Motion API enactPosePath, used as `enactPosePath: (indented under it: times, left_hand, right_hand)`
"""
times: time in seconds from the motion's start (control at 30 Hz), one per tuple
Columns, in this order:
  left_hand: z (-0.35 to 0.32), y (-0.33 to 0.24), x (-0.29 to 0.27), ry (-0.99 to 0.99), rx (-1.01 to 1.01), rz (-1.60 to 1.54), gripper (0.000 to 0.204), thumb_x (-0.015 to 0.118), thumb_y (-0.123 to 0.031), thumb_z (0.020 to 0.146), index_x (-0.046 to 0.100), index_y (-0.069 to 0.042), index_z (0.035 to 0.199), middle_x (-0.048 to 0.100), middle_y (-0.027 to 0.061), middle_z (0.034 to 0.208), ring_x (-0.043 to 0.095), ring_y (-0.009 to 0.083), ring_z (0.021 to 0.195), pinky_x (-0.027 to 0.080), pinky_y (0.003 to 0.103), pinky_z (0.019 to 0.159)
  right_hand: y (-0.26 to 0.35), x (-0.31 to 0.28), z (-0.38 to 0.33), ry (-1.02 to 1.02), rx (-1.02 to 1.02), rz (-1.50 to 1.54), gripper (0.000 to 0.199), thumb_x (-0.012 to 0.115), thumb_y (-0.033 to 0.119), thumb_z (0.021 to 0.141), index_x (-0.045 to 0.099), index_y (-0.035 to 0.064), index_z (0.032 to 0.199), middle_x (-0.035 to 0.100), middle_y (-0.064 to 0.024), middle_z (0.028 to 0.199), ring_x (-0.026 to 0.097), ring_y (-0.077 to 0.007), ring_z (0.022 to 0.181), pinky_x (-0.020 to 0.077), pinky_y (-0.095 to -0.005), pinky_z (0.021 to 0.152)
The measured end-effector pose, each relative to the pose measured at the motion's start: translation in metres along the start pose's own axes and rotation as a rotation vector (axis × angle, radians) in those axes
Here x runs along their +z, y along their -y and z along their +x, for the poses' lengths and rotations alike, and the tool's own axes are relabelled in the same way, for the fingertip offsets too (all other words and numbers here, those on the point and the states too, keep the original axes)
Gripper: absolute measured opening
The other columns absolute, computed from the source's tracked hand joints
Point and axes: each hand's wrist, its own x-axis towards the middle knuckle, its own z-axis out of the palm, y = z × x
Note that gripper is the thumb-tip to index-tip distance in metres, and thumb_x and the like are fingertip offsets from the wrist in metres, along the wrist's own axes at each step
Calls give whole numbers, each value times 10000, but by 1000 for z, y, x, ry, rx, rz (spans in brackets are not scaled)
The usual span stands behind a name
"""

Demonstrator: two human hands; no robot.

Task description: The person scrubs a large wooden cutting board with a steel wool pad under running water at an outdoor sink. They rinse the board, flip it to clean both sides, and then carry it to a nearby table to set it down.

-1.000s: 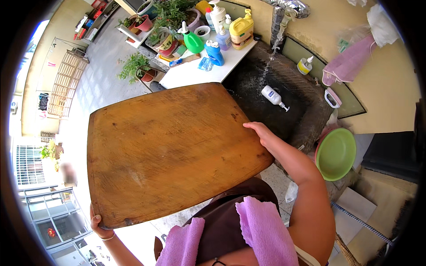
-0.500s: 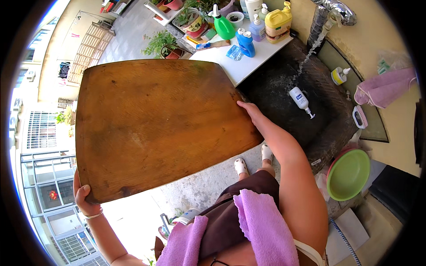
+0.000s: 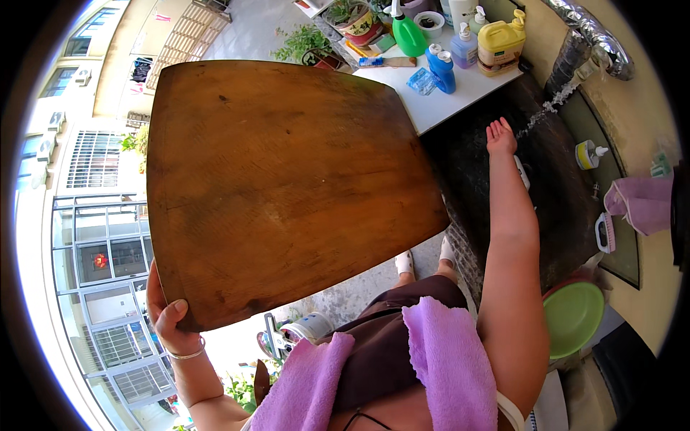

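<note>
Wooden cutting board (image 3: 287,187), large and brown with rounded corners, is held up in front of the person, tilted, its broad face toward the camera; it covers much of the left and centre of the view. Left hand (image 3: 167,316) grips the board's lower left corner, thumb on the front face, fingers hidden behind the wood; a thin bracelet (image 3: 183,354) sits on that wrist. Purple towel (image 3: 438,366) hangs over the person's shoulders, nearest the camera. Right hand (image 3: 501,136) is off the board, extended over the dark sink (image 3: 553,194), fingers spread and holding nothing, close to a thin stream of water (image 3: 548,111) falling from the tap (image 3: 593,43). Green basin (image 3: 575,316) stands low at the right, beside the sink. Small scrub brush (image 3: 604,231) and a purple cloth (image 3: 643,205) sit at the sink's right edge. Farther off, the white desk (image 3: 460,93) behind the board carries a yellow jug (image 3: 501,44), a blue bottle (image 3: 440,68), a green spray bottle (image 3: 407,32) and potted plants (image 3: 345,18). Beyond the board's left edge, building fronts with barred windows (image 3: 93,151) lie far below.
</note>
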Motion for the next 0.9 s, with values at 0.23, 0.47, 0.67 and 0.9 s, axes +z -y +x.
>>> enactPosePath:
  times: [0.23,0.47,0.67,0.9]
  left_hand:
    - [-13,-9,19,-39,-2,7,789,564,-167,679,371,103,1395,522,223,1334,518,300,1240,393,384,1061]
    - [-17,-17,29,-83,-12,1,792,564,-158,672,368,100,1395,536,215,1314,532,295,1223,401,373,1050]
    - [-20,-24,38,-112,-32,46,784,562,-167,679,373,105,1389,546,214,1299,541,294,1206,410,365,1033]
    - [-13,-32,48,-39,9,76,766,537,-177,704,368,102,1397,520,226,1331,517,311,1238,397,382,1047]
  right_hand:
    - [77,5,119,147,-151,502,219,430,2,897,555,-41,1071,610,-197,1128,614,-325,1055,544,-484,921]
    - [134,31,153,864,90,640,153,427,19,881,564,-50,887,616,-178,966,625,-283,828,579,-405,770]
    - [49,75,-12,166,135,-73,279,369,-149,806,563,-120,1005,599,-213,1027,630,-328,913,581,-398,808]
    - [-37,118,-426,1329,-395,-762,669,478,409,985,334,-96,1400,286,-331,1472,216,-440,1415,180,-484,1162]
